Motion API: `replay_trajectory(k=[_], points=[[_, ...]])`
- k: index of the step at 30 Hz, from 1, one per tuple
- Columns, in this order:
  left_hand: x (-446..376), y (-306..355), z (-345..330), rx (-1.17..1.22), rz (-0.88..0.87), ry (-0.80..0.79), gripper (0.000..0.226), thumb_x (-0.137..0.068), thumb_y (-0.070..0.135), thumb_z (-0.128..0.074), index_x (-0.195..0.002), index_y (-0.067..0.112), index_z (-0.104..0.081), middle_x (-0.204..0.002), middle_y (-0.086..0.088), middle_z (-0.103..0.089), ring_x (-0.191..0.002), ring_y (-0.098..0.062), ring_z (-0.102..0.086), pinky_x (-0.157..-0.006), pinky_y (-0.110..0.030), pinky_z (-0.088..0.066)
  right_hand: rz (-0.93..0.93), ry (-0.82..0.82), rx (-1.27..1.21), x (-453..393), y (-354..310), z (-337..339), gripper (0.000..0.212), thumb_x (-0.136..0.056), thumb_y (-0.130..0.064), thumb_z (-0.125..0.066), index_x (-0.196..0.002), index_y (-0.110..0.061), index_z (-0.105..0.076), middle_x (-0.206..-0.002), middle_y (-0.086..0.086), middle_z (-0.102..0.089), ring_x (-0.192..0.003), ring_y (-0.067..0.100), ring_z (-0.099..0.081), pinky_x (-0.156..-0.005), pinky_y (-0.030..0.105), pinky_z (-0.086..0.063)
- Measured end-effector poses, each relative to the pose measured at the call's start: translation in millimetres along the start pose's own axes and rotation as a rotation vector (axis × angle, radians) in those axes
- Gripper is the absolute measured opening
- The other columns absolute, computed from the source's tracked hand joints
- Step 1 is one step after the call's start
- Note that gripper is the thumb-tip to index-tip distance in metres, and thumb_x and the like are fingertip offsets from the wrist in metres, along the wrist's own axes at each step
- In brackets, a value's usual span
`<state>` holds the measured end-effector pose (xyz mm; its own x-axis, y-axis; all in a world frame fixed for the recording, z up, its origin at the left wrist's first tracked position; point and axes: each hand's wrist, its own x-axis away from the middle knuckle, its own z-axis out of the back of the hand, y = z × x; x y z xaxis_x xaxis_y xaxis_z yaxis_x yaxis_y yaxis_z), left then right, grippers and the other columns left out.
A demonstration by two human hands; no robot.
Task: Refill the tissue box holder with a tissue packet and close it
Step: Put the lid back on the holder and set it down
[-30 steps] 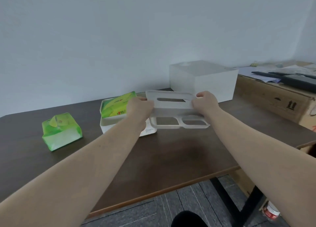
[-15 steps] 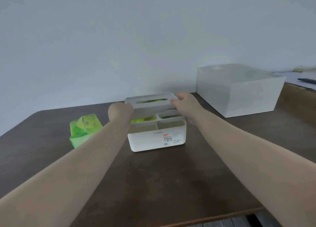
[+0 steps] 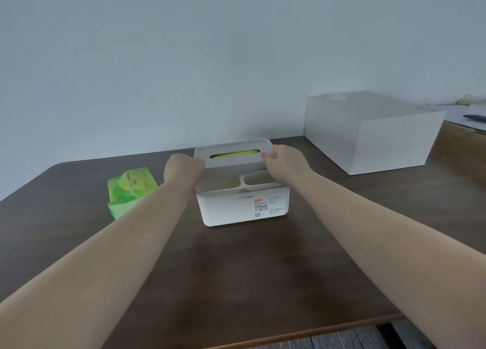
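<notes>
Head view: dark wooden table [image 3: 236,283] fills the foreground, both bare forearms reach forward over it. White tissue box holder [image 3: 243,204] sits mid-table, label on its near wall, two open front compartments visible. Left hand [image 3: 184,168] grips the left end of the lid [image 3: 234,154], fingers curled, tips hidden. Right hand [image 3: 285,162] pinches the lid's right end, fingers on top. Lid sits on the holder's rear part, green tissue packet [image 3: 234,154] showing through the slot. Second green packet [image 3: 130,191] lies left of the holder, near but apart. Large white box [image 3: 373,130] stands far right by the wall [image 3: 210,59]
</notes>
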<state>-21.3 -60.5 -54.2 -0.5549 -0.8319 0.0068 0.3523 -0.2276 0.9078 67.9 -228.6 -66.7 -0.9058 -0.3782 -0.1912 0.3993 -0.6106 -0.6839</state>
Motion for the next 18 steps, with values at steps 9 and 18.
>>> replay_trajectory(k=[9, 18], points=[[-0.5, -12.3, -4.4, -0.232, -0.190, 0.016, 0.026, -0.080, 0.004, -0.040, -0.056, 0.012, -0.038, -0.058, -0.006, -0.031, -0.056, -0.024, -0.025, -0.050, -0.026, -0.017, -0.015, 0.049, 0.012, -6.2, 0.8, -2.9, 0.031, -0.095, -0.025, -0.045, -0.068, -0.010, -0.041, -0.065, 0.001, -0.043, -0.072, 0.024, -0.045, -0.052, 0.030, -0.031], [-25.9, -1.8, -8.3, -0.260, -0.170, -0.051, 0.035, -0.085, 0.000, -0.041, -0.053, 0.011, -0.033, -0.055, -0.005, -0.035, -0.052, -0.024, -0.033, -0.049, -0.024, -0.031, -0.093, -0.054, -0.013, -33.6, -2.4, -1.8, 0.020, -0.089, -0.010, -0.044, -0.098, 0.000, -0.058, -0.091, 0.012, -0.059, -0.082, 0.027, -0.049, -0.062, 0.028, -0.037]])
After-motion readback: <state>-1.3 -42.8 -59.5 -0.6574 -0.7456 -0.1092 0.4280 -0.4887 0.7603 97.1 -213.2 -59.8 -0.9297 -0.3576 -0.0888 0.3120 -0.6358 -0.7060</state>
